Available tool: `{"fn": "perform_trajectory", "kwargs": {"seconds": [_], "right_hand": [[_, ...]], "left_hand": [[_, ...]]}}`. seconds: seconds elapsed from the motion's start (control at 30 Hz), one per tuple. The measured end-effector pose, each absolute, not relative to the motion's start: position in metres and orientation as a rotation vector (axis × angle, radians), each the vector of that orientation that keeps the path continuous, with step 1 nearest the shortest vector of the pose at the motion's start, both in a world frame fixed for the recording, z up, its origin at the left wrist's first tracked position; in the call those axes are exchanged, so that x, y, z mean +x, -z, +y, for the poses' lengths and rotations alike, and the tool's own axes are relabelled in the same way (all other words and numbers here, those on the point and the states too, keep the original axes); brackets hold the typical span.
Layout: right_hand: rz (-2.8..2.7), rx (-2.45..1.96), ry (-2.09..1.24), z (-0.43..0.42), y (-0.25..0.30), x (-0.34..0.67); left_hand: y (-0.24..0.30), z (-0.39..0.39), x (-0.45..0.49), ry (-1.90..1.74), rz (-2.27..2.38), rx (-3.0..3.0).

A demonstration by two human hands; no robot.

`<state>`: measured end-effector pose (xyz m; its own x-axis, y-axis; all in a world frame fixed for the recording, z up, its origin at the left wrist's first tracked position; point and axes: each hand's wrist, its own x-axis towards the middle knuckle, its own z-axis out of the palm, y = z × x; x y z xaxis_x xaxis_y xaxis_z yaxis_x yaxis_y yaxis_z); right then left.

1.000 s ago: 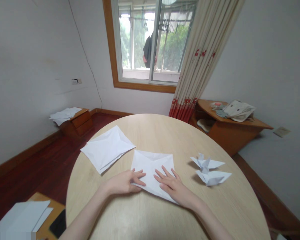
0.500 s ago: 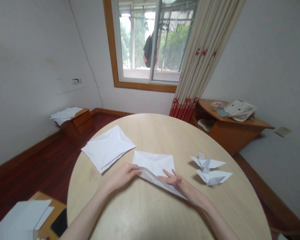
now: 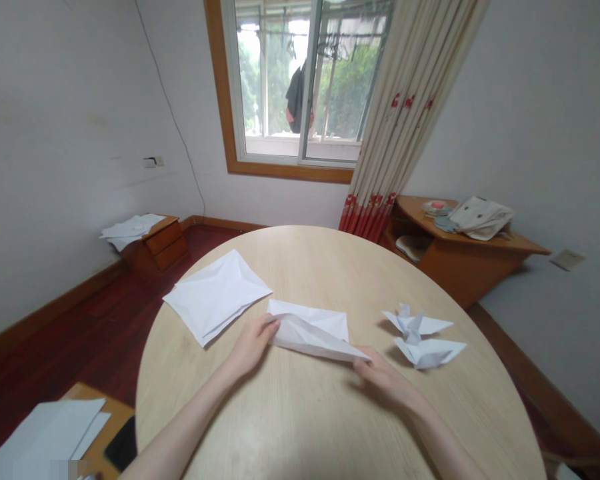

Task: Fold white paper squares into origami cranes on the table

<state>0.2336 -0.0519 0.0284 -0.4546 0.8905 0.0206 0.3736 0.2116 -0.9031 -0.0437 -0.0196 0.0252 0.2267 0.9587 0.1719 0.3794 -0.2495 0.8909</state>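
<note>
Folding: white paper sheet (image 3: 313, 337) on the wooden table (image 3: 300, 267), front edge raised.
Left hand (image 3: 250, 345): fingers pinching its corner.
Right hand (image 3: 380, 377): fingers closed on the other corner.
Done: two origami birds (image 3: 420, 352); creased sheet (image 3: 215, 297) unfinished.

The single view comes from a camera worn on the person's head, facing forward and down across the round bench (image 3: 300, 267). The left hand (image 3: 250, 347) and right hand (image 3: 385, 380) sit near it, low in the frame, with the window (image 3: 300, 80) far beyond them at the top.
</note>
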Motion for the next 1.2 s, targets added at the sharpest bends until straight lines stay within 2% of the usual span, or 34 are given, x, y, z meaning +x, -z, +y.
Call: {"fn": "perform_trajectory", "kwargs": {"seconds": [0.13, 0.73, 1.03, 1.2], "right_hand": [[-1.902, -1.215, -1.282, -0.053, -0.042, 0.220], [-1.563, -1.372, -1.031, -0.050, -0.031, 0.209], [-1.495, -1.511, -0.659, -0.053, -0.028, 0.209], [-1.547, -1.420, -0.475, -0.053, -0.019, 0.205]], "left_hand": [[-0.018, -0.021, -0.038, -1.096, 1.272, 1.632], [-0.003, -0.024, -0.026, -1.282, 1.301, 1.307], [-0.007, -0.031, -0.025, -1.281, 1.428, 1.517], [-0.006, -0.035, -0.025, -1.277, 1.571, 1.744]]}}
